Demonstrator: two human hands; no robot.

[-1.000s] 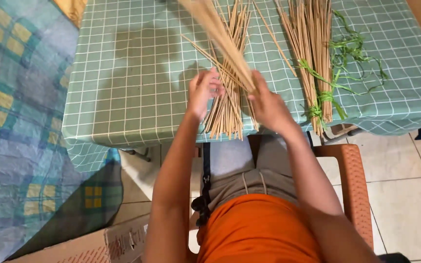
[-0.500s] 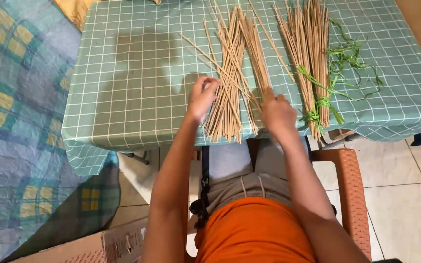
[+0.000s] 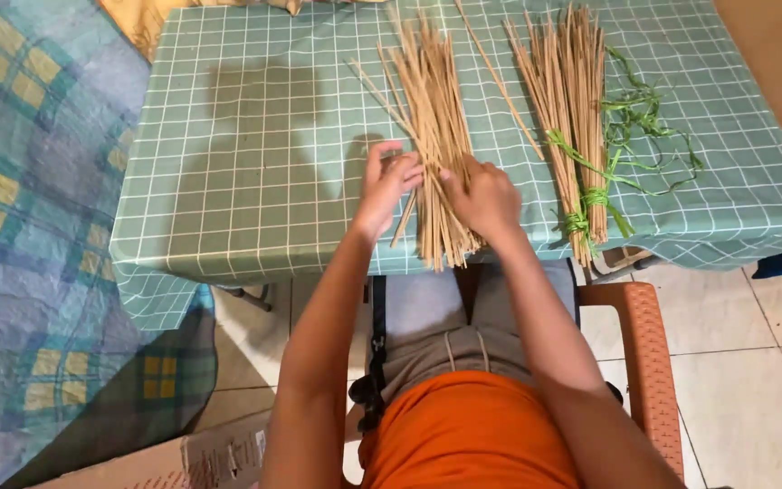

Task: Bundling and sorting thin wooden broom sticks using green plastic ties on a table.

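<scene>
A loose pile of thin tan sticks lies on the green checked tablecloth, running away from me. My left hand rests on the pile's left side near its close end, fingertips pinching a few sticks. My right hand lies flat over the right side of the same pile, pressing the sticks down. Right of it lies a second bundle of sticks, tied near its close end with a green strip.
Loose green strips curl on the cloth at the right. A blue and yellow patterned cloth covers the left. I sit on an orange-brown chair over a tiled floor. A cardboard piece lies lower left.
The handful of sticks that my right hand held raised has been laid down on the pile. Both hands now rest on the sticks at the table's near edge.
</scene>
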